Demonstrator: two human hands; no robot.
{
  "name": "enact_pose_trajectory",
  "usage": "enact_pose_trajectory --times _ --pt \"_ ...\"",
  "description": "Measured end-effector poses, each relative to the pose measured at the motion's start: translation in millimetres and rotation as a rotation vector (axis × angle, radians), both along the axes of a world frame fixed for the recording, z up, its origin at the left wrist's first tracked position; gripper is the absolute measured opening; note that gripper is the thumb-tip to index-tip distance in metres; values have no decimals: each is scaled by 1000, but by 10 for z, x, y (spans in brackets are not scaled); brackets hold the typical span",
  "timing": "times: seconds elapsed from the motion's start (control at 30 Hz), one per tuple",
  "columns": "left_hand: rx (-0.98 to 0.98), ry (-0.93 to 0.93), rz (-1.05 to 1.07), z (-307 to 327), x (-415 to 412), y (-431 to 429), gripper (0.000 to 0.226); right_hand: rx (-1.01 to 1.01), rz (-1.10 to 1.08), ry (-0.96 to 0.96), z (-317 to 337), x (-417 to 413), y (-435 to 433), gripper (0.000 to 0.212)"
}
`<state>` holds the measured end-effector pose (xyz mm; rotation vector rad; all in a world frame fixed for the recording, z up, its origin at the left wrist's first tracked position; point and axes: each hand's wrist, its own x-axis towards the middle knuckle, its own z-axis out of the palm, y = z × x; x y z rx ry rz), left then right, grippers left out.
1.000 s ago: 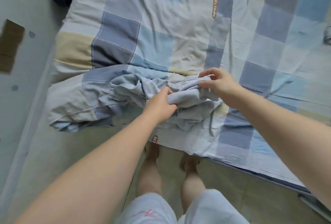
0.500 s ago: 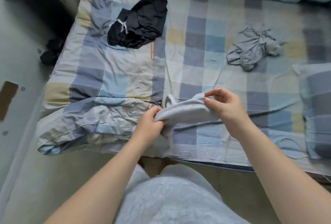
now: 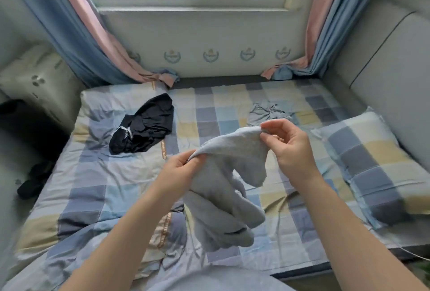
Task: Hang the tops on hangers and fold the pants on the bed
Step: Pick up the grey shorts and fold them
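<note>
Head view shows your left hand [image 3: 180, 167] and right hand [image 3: 285, 148] apart, each pinching the grey garment [image 3: 229, 174] hanging bunched above the bed [image 3: 93, 174], so find its waistband or shoulders and shake it flat first.

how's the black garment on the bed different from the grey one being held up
The black garment is dark, while the grey garment is pale. The black garment lies crumpled on the bed with nothing touching it. The grey garment hangs in the air, pinched along its top edge by the left hand and right hand. Both are unfolded and creased.
</note>
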<state>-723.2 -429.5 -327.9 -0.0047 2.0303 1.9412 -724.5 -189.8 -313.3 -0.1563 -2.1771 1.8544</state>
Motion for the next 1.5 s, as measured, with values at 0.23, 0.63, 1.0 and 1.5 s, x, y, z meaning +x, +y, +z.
enact_pose_trajectory --times 0.23,0.63,1.0,1.5 --pt "224 -75 109 522 -171 191 22 139 -89 83 206 280 -25 14" --pt "424 -82 37 955 7 592 7 166 141 -232 -225 441 -472 42" --pt "436 -59 198 697 -150 292 11 380 -24 -547 -917 516 322 27" --pt "-159 -199 -407 -82 88 550 40 -336 -114 -556 -256 406 329 22"
